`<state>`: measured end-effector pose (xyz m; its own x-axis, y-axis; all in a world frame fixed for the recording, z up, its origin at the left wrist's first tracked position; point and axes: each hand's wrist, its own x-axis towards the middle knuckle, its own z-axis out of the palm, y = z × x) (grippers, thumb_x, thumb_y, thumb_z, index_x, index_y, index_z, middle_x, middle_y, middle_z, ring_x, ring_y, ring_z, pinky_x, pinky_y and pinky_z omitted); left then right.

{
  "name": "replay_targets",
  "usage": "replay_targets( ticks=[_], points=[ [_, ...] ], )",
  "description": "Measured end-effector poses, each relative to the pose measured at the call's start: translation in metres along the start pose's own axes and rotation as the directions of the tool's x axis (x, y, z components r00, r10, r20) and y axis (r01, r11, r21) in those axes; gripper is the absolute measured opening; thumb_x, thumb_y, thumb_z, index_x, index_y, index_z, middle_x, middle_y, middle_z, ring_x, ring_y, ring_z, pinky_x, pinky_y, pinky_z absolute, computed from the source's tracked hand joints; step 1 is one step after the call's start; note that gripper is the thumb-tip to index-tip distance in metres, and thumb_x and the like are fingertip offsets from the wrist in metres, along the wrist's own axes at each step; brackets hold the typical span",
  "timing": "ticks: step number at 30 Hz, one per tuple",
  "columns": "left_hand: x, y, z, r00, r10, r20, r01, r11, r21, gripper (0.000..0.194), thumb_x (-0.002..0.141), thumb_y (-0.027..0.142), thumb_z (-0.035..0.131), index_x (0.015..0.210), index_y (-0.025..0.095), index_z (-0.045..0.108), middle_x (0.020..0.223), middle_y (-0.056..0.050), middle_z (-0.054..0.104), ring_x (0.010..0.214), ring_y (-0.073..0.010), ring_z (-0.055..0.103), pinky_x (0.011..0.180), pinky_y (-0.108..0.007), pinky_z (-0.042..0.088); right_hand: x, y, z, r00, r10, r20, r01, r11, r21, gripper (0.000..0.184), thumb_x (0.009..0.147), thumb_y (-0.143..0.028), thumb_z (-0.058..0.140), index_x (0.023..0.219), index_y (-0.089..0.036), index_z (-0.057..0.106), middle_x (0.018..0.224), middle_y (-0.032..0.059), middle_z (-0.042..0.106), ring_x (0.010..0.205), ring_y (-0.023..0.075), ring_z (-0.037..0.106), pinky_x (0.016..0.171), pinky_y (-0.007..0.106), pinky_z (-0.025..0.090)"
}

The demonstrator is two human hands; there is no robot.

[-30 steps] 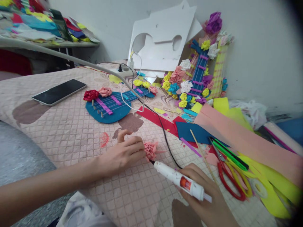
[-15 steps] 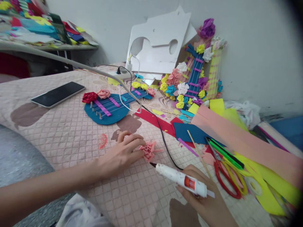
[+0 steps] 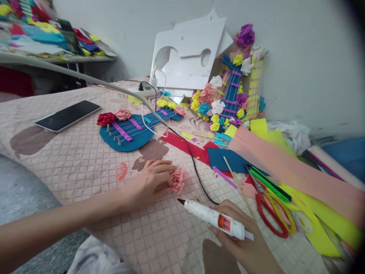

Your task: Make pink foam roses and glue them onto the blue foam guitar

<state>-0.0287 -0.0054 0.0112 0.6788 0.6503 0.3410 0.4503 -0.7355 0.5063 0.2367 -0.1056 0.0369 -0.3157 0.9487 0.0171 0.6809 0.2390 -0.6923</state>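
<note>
My left hand (image 3: 151, 182) rests on the quilted pink cloth (image 3: 71, 163) with its fingers closed on a small pink paper flower (image 3: 178, 180). My right hand (image 3: 242, 239) grips a white glue gun (image 3: 212, 219) with an orange label. The gun's dark tip points left and sits a little below the flower, not touching it. The gun's black cord (image 3: 196, 171) runs up past the flower. A blue felt guitar (image 3: 134, 127) with purple frets and paper flowers lies beyond my left hand.
A phone (image 3: 67, 115) lies face up at the left. Red scissors (image 3: 270, 213), a green pen (image 3: 269, 185), a thin wooden stick (image 3: 238, 186) and pink and yellow paper strips (image 3: 299, 167) lie to the right. A flower-covered guitar (image 3: 228, 95) and white cut foam board (image 3: 185, 57) lean against the wall.
My right hand has drawn the glue gun slightly down and away from the flower. My left hand's fingers have shifted lower on the flower, pressing it to the cloth.
</note>
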Motion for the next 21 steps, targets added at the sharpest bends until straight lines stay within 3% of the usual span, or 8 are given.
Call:
replay_targets(
  ticks=[6,11,16,21],
  points=[
    [0.0046,0.0023,0.0053,0.996,-0.077,-0.044,0.072,0.992,-0.100,0.003,0.079,0.017,0.060,0.080,0.017,0.057,0.106,-0.008,0.066,0.102,-0.0209,0.061,0.087,-0.037,0.045,0.0001,0.0021,0.0000,1.000,-0.025,-0.004,0.025,0.999,-0.033,0.010,0.087,-0.029,0.052,0.083,-0.021,0.058,0.076,0.0012,0.056,0.067,0.0153,0.057,0.058,0.024,0.047],
    [0.0074,0.0065,0.0049,0.986,-0.158,-0.047,0.151,0.981,-0.124,0.026,0.074,0.016,0.060,0.099,0.017,0.053,0.092,-0.004,0.065,0.081,-0.0174,0.062,0.074,-0.033,0.048,-0.0008,0.0024,0.0000,0.999,-0.003,-0.050,0.001,0.999,-0.042,0.006,0.085,-0.025,0.053,0.086,-0.022,0.058,0.078,0.0012,0.059,0.066,0.0154,0.059,0.058,0.024,0.047],
    [0.0089,0.0079,0.0028,0.987,-0.152,-0.058,0.141,0.976,-0.168,0.031,0.075,0.013,0.057,0.106,0.018,0.051,0.097,-0.005,0.064,0.082,-0.0163,0.062,0.072,-0.030,0.049,-0.0002,0.0040,0.0021,0.991,-0.023,-0.130,0.012,0.996,-0.088,0.003,0.084,-0.023,0.054,0.083,-0.022,0.056,0.077,0.0004,0.058,0.067,0.0152,0.059,0.059,0.023,0.048],
    [0.0077,0.0049,0.0054,0.988,-0.127,-0.089,0.118,0.988,-0.101,0.038,0.076,0.013,0.057,0.112,0.020,0.048,0.104,-0.005,0.062,0.092,-0.0188,0.061,0.079,-0.034,0.048,0.0026,0.0023,0.0033,0.976,-0.060,-0.208,0.035,0.992,-0.122,0.004,0.085,-0.022,0.055,0.080,-0.022,0.055,0.075,-0.0001,0.058,0.067,0.0148,0.059,0.058,0.022,0.048]
  ],
)
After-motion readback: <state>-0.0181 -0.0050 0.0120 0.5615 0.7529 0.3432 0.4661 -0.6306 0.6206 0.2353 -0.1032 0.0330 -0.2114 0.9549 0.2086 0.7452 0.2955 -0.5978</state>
